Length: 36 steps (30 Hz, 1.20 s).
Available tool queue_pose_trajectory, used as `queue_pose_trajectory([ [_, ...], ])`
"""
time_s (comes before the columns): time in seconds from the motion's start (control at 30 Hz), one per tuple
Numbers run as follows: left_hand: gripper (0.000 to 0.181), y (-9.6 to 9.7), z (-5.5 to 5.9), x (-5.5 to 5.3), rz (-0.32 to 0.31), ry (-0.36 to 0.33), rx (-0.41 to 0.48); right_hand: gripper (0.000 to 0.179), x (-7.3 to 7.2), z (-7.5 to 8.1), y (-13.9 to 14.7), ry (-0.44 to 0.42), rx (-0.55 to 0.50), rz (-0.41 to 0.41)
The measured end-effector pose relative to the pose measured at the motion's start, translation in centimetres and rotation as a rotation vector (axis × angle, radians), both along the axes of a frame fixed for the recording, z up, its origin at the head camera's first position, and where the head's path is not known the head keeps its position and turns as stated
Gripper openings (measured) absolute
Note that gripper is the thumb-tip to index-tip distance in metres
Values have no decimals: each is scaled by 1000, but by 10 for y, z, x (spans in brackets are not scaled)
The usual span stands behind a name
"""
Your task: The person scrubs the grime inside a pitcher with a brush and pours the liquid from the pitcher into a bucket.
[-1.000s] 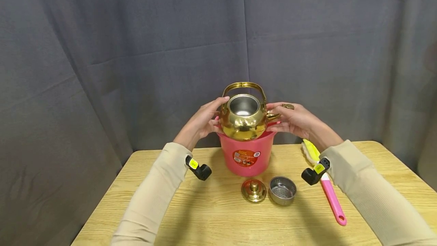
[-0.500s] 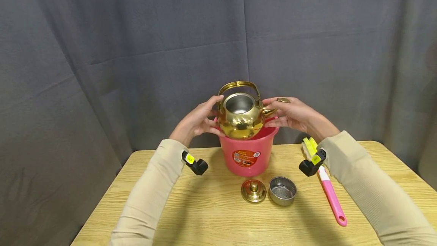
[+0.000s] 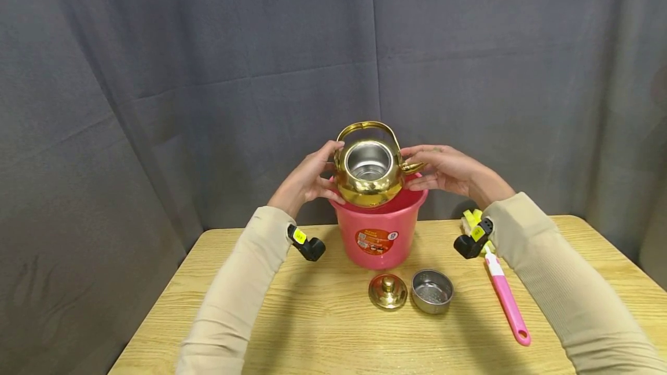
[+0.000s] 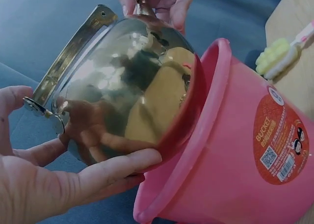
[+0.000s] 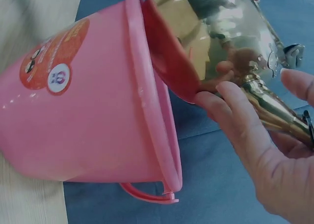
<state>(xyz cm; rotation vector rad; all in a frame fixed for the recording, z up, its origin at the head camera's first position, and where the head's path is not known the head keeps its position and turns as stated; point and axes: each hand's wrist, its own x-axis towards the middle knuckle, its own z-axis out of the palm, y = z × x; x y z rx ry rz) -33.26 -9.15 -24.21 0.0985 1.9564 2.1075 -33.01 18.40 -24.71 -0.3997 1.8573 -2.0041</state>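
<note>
A shiny gold kettle (image 3: 369,181), its lid off and steel inside showing, is tilted toward the head camera over the pink bucket (image 3: 375,242). My left hand (image 3: 312,177) holds its left side, thumb up by the handle's base and fingers spread along the lower body. On the other side my right hand (image 3: 448,171) grips around the spout (image 5: 267,103), with fingertips against the kettle's belly. The arched handle (image 3: 366,125) stands up behind the opening. In the left wrist view, the kettle's underside lies right at the bucket rim (image 4: 216,91).
In front of the bucket, the gold lid (image 3: 388,292) and a perforated steel strainer cup (image 3: 432,291) rest on the wooden table (image 3: 312,328). A pink-handled brush (image 3: 508,305) with a yellow sponge head lies at the right. Grey curtain (image 3: 260,74) hangs behind.
The kettle shifted slightly left, then tipped further toward the head camera and rose a little, showing more of its inside. Both hands moved with it; the bucket, lid and strainer stayed put.
</note>
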Motion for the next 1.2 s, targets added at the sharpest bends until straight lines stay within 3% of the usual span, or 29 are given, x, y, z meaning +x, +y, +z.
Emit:
queue_pose_trajectory([
  [0.33, 54, 5, -4, -3, 20, 72, -13, 52, 0, -2, 3, 54, 36, 6],
  [0.67, 59, 7, -9, -3, -17, 140, -53, 67, 2, 0, -3, 72, 96, -65],
  [1.2, 47, 9, -6, -3, -30, 120, -36, 57, 5, -2, -4, 154, 118, -125],
])
